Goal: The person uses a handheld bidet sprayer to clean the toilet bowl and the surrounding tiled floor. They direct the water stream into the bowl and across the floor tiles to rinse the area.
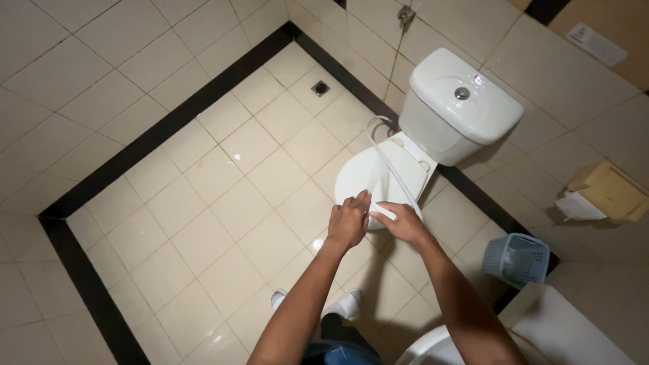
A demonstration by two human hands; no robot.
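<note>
— Both hands are meeting over the closed toilet lid [378,177]; what is each gripping?

— I am seeing my right hand [404,222] clasping the white sprayer head [382,212]; my left hand [349,220] is curling beside it, touching.

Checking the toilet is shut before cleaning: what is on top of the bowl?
The closed white lid covers the bowl, with a white hose running across it to the right hand. The bowl's inside is hidden.

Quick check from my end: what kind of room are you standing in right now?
A small tiled bathroom, most likely. A white toilet with its cistern stands against the wall, a floor drain sits in the corner, and both hands hold a white spray hose.
</note>
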